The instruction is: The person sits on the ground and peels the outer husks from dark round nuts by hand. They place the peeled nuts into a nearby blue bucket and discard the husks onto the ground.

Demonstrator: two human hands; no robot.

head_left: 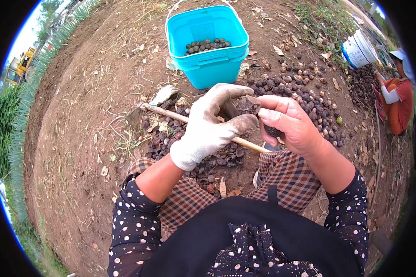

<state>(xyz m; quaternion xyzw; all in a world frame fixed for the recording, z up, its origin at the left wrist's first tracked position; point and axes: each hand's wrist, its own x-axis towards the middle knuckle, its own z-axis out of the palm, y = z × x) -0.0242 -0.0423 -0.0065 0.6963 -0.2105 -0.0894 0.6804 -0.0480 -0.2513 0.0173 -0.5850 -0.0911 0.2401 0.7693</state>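
Note:
My left hand, in a soiled white work glove, is closed around a walnut in a dark, wrinkled husk. Bare fingertips of my right hand pinch the near side of that same husk. Under the right fingers another dark walnut shows, tucked against the palm. Both hands meet above my lap, just on the near side of a turquoise bucket. Inside the bucket lies a layer of brownish walnuts. Beneath my hands a heap of dark husks spreads on the soil.
A wooden-handled tool with a metal head lies across the husks, beside a loose glove. Many walnuts are scattered to the right. Farther right, a person in red sits near a tipped white bucket. A yellow machine stands far left.

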